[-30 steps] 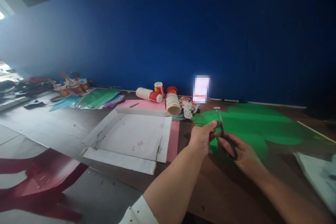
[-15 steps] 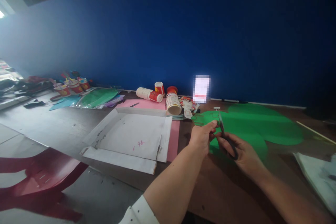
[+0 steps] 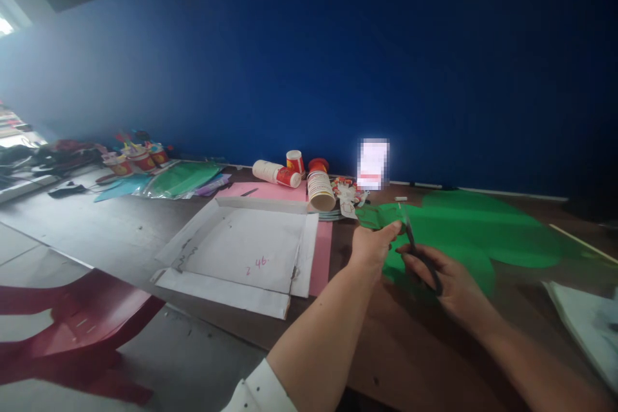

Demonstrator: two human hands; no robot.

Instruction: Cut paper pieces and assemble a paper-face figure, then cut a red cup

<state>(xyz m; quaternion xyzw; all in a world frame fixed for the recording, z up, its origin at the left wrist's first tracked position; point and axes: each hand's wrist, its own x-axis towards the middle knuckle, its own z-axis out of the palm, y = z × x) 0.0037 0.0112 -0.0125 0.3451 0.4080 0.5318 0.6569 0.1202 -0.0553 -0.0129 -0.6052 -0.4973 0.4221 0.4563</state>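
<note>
Sleeve: white cuff with dark dots (image 3: 263,387) on the left forearm, at the bottom edge.
Right hand (image 3: 451,277): fingers closed around the handle of dark scissors (image 3: 432,273); blades point away from the person; blade gap cannot be told.
Left hand (image 3: 373,246): thumb and fingers pinched on a green paper piece (image 3: 377,217) bearing drawn lines; piece extends left of the scissor blades.
Hand spacing: close together; contact between them unclear.
Box lid (image 3: 251,248): white, pink handwriting inside, left of the left hand, partly over pink paper (image 3: 321,264).
Green sheets (image 3: 454,225): flat on the brown table (image 3: 405,347), beneath and beyond the scissors.
Cup stack (image 3: 320,191): lying on its side, mouth nearward.
Backdrop: blue panel (image 3: 309,64).
</note>
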